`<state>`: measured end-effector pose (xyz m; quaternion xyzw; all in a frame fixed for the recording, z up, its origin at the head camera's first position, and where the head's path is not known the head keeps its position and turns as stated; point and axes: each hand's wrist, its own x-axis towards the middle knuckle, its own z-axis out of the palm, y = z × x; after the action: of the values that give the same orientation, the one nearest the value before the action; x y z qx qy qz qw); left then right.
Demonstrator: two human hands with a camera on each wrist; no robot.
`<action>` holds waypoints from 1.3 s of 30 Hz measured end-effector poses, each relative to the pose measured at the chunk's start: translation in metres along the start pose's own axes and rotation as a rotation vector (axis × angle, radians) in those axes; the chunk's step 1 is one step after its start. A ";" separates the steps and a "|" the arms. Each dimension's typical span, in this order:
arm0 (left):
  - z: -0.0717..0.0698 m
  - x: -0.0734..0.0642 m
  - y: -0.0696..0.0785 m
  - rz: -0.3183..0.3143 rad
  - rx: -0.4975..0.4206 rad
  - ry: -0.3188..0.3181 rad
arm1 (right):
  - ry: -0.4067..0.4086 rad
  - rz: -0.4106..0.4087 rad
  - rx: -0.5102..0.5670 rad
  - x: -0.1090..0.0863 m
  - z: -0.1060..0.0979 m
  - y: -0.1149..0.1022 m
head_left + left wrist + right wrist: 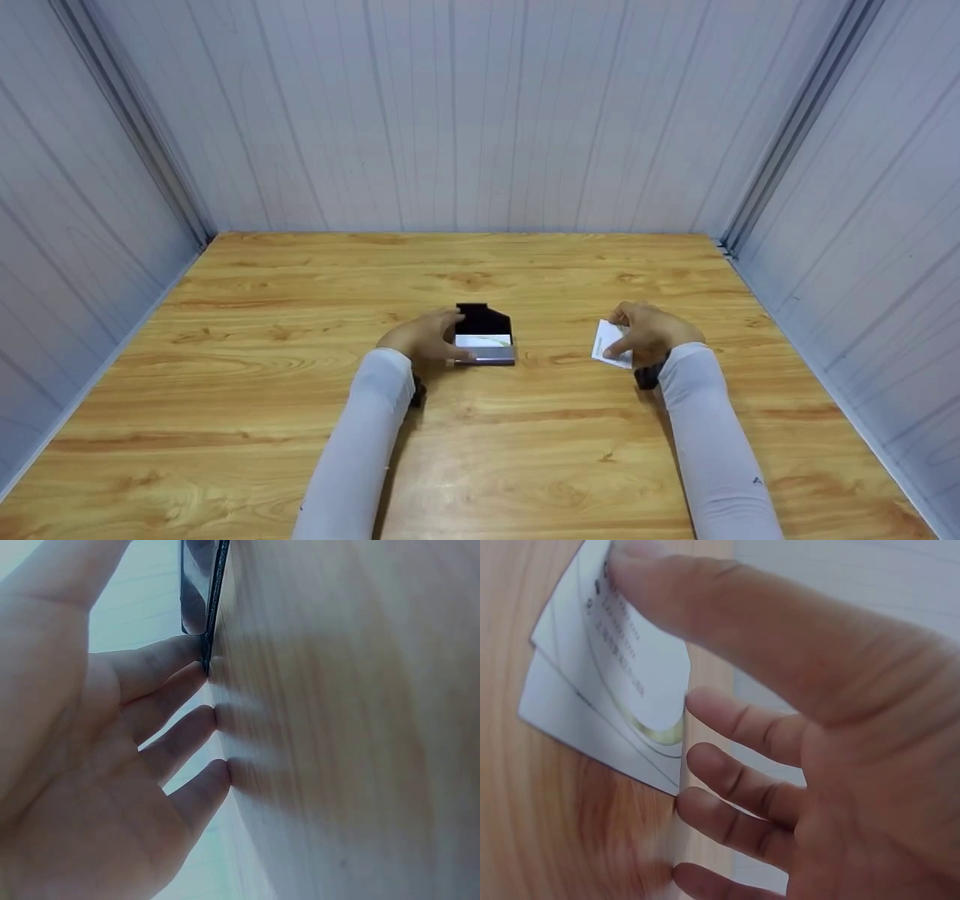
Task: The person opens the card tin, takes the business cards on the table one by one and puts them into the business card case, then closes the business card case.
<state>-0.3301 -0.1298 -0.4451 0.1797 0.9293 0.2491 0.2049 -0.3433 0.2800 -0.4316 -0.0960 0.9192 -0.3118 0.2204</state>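
Observation:
A black business card case [484, 324] lies on the table with its lid open, a silvery strip along its front part and a white card [480, 340] inside. My left hand [424, 335] grips the case by its left side, thumb at the front and fingers farther back. In the left wrist view, fingertips touch the case's dark edge [215, 607] and the tabletop. Right of the case, my right hand [652, 331] holds white business cards [634, 667] by their edges, thumb on the printed face. Two cards show, slightly fanned, with grey print and a yellow-green curve.
The wood-grain table [480, 465] runs back to a pale panelled wall [480, 112]. Similar walls stand at the left [67, 225] and right [862, 225]. Bare tabletop shows between the two hands.

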 end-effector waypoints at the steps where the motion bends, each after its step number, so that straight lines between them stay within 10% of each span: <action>1: 0.000 0.000 0.000 -0.002 0.000 0.000 | 0.005 -0.007 -0.012 0.001 0.000 0.001; 24: 0.002 0.000 -0.002 0.012 -0.001 -0.006 | 0.160 -0.171 -0.011 0.010 -0.004 0.013; 39: -0.001 0.000 0.001 0.035 0.013 -0.001 | 0.077 -0.292 0.203 0.008 -0.012 0.010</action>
<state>-0.3310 -0.1297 -0.4439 0.1976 0.9275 0.2463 0.2000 -0.3569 0.2918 -0.4319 -0.1937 0.8670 -0.4353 0.1460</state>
